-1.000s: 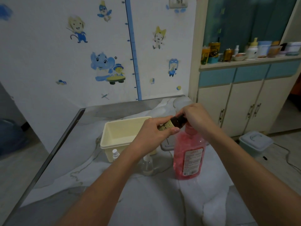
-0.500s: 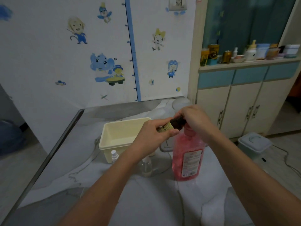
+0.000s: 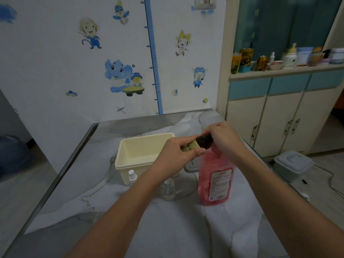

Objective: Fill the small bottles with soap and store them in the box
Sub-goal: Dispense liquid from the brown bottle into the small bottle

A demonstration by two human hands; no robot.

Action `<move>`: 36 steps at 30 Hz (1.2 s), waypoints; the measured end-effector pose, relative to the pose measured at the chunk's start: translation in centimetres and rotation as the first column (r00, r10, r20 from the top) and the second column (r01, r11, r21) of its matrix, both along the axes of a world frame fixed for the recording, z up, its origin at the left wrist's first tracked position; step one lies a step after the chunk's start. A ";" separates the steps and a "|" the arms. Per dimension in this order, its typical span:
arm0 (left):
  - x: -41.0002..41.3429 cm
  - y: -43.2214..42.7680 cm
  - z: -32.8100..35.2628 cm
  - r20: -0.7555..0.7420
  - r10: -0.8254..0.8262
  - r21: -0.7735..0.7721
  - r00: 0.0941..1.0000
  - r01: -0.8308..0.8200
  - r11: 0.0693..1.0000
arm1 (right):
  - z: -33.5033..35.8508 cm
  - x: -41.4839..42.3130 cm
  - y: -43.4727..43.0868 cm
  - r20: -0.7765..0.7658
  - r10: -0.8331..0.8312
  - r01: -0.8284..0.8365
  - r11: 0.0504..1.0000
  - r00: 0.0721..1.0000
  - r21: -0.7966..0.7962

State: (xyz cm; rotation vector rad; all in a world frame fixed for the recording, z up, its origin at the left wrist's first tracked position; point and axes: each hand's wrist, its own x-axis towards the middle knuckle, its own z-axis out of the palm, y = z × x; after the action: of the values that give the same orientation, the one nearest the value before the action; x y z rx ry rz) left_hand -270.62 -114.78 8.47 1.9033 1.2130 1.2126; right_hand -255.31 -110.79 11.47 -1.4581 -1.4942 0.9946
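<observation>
a small brown bottle (image 3: 203,141) is held on its side just above the pink soap bottle (image 3: 216,181) on the desk (image 3: 167,229). the left hand (image 3: 176,157) is curled in a grip round its label end, the right hand (image 3: 223,138) round its top. the cream box (image 3: 141,151) is set behind

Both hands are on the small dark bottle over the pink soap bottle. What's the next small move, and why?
Probably twist the right hand to loosen the cap: the left hand grips the brown bottle sideways by its labelled body, and the right hand curls over its neck end, just above the pink soap bottle. The neck itself is hidden.
</observation>
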 end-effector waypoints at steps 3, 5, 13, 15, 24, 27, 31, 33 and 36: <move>-0.1 -0.1 0.8 0.007 -0.004 0.024 1.000 0.004 1.000 | 1.4 -0.1 -0.3 -0.044 0.011 -0.010 1.000 0.999 0.011; -0.1 0.0 1.0 -0.002 -0.008 0.029 1.000 0.008 1.000 | 1.7 -0.1 -0.2 0.042 0.036 -0.037 0.999 0.998 0.028; 0.2 0.1 -0.4 0.027 -0.001 -0.011 1.000 0.001 1.000 | -0.3 -0.5 0.0 -0.001 -0.085 0.085 0.995 0.996 0.056; 0.2 0.0 -0.3 0.015 0.001 -0.011 1.000 -0.001 1.000 | -0.2 -0.5 -0.1 0.009 -0.079 0.079 0.996 0.997 0.051; -0.2 0.1 0.9 -0.016 -0.013 0.026 1.000 0.014 1.000 | 0.9 0.0 0.4 -0.051 0.009 -0.007 0.999 0.999 0.034; -0.2 0.2 0.3 -0.008 -0.015 0.013 1.000 0.015 1.000 | 0.2 -0.1 0.6 -0.054 -0.017 0.018 1.000 0.998 0.021; 0.0 0.5 -0.5 0.017 -0.008 -0.014 1.000 0.008 1.000 | -0.7 -0.1 0.9 0.045 -0.038 0.037 0.999 0.998 0.025; 0.0 0.4 -0.6 0.027 -0.012 -0.030 1.000 0.012 0.999 | -0.9 -0.1 1.0 0.041 -0.051 0.050 0.998 0.998 0.025; 0.0 0.2 -0.4 0.011 -0.023 -0.041 1.000 0.024 0.999 | -0.3 0.1 0.6 0.255 0.019 -0.039 0.997 0.967 0.073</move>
State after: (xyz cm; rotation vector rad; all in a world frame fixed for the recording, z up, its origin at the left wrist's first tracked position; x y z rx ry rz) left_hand -270.62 -114.60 8.04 1.8741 1.1977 1.1751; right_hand -255.21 -110.17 11.16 -1.5571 -1.7216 0.7785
